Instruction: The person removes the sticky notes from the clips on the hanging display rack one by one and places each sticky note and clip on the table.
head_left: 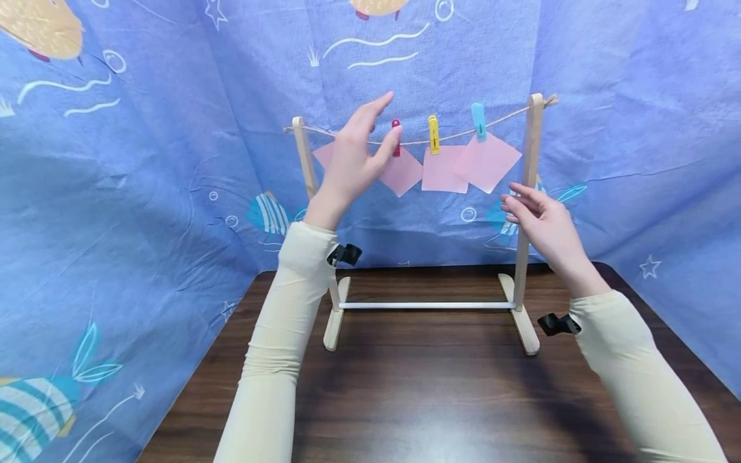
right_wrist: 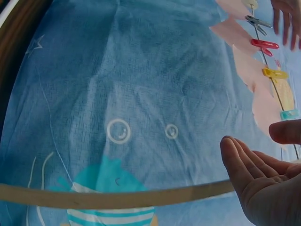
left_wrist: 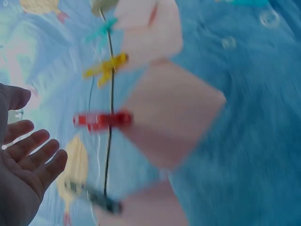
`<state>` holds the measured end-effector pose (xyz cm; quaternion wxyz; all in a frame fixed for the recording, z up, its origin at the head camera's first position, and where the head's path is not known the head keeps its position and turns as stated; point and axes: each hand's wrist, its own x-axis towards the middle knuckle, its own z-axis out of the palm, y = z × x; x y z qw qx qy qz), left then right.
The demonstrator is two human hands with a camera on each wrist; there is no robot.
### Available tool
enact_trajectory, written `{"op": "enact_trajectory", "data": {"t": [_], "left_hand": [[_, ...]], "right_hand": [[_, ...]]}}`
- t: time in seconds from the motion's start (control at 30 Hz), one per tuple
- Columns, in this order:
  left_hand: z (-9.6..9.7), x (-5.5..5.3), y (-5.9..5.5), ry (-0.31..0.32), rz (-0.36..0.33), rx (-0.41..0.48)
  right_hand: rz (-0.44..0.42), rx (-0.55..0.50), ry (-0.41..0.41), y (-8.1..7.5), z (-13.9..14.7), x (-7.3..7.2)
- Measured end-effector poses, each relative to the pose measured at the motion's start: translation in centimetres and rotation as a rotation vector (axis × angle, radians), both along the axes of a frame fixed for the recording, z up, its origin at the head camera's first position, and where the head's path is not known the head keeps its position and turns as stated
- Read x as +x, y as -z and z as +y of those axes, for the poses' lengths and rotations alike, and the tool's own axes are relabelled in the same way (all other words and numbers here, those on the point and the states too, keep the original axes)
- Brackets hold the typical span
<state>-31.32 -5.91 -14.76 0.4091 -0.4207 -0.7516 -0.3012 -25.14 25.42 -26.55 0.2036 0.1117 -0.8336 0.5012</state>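
A cord [head_left: 453, 136] carries several pink paper squares [head_left: 488, 164], each pinned by a clothespin. From left to right come a grey clothespin [left_wrist: 94, 197], which the left hand hides in the head view, then a red clothespin [head_left: 396, 152], a yellow clothespin [head_left: 434, 135] and a light-blue clothespin [head_left: 478, 121]. My left hand [head_left: 354, 153] is raised in front of the cord near the red clothespin, thumb and fingers spread, holding nothing. Lower down, in front of the right post, my right hand [head_left: 544, 222] hovers with loosely bent fingers and nothing in them.
The cord hangs between two wooden posts [head_left: 530, 145] on flat feet, joined low down by a white rod [head_left: 428, 305]. This rack stands at the back of a dark wooden table [head_left: 428, 392]. Blue cloth [head_left: 173, 161] with sea prints encloses the back and sides.
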Motion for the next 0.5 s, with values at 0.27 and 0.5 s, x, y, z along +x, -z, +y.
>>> {"op": "enact_trajectory", "data": {"t": [0.27,0.5], "left_hand": [[4.9,0.7,-1.9,0.067,-0.178,-0.113],[8.1,0.8,-2.9,0.075,-0.346,-0.164]], "right_hand": [[0.010,-0.008,0.007,-0.6,-0.6,-1.0],[0.011,-0.010,-0.005,-1.0,-0.9,-1.5]]}}
